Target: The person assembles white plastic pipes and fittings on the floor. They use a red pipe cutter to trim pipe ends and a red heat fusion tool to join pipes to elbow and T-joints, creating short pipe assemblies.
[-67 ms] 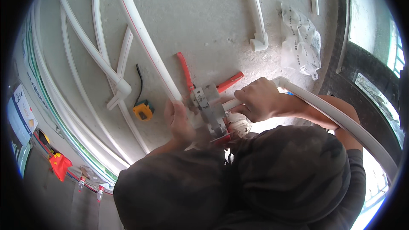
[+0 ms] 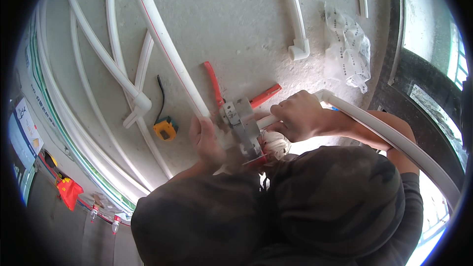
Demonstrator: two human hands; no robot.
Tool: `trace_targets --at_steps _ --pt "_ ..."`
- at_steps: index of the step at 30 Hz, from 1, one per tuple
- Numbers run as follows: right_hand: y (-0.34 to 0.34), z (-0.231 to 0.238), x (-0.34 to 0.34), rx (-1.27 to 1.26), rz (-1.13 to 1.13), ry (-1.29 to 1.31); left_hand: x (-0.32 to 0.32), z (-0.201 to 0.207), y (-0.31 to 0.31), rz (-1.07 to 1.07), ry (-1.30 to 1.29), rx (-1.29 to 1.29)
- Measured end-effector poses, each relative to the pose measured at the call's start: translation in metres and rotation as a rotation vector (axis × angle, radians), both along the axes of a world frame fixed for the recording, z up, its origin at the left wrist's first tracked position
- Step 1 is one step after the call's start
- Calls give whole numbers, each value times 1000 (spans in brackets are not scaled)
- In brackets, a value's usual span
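Note:
My left hand [image 2: 208, 143] is closed around the lower end of a long white plastic pipe [image 2: 170, 51] with a red stripe. Close to its right stands a grey metal pipe fusion welder [image 2: 244, 123]; the white part between hand and tool is blurred. On the tool's other side, my right hand [image 2: 299, 114] grips a short white pipe piece [image 2: 267, 120] whose end reaches the welder. Behind that hand, a white elbow [image 2: 323, 94] joins a long white pipe [image 2: 379, 125] running over my right forearm. A red-handled pipe cutter [image 2: 214, 81] lies beyond the welder, partly hidden.
A yellow tape measure [image 2: 165, 129] lies left of my left hand. Several white pipes [image 2: 91, 34] cross the concrete floor at left. Another pipe with an elbow [image 2: 299, 48] and a crumpled clear plastic bag [image 2: 347, 49] lie at far right, near a dark frame [image 2: 423, 76].

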State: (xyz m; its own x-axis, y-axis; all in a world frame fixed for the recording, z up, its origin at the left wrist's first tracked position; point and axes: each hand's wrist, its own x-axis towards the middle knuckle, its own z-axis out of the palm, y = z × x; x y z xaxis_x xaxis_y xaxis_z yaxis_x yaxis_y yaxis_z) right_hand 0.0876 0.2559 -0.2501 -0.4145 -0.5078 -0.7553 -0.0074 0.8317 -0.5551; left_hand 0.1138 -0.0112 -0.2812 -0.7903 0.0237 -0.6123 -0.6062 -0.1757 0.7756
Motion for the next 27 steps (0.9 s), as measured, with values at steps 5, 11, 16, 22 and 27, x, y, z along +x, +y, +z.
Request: trace_targets --at_steps 5,11,16,22,27 --pt "0 8 1 8 -27 19 -6 3 1 -1 -17 58" --pt "1 -5 6 -33 -7 53 0 1 -5 -120 67 -215" --pt "-2 -3 3 -29 -14 80 -10 7 -3 -84 -19 -53" --pt "-2 -11 4 -76 -67 154 -2 -8 -10 -14 -83 23" --pt "-5 -21 11 -60 -46 151 4 -18 -6 -28 -53 -69"
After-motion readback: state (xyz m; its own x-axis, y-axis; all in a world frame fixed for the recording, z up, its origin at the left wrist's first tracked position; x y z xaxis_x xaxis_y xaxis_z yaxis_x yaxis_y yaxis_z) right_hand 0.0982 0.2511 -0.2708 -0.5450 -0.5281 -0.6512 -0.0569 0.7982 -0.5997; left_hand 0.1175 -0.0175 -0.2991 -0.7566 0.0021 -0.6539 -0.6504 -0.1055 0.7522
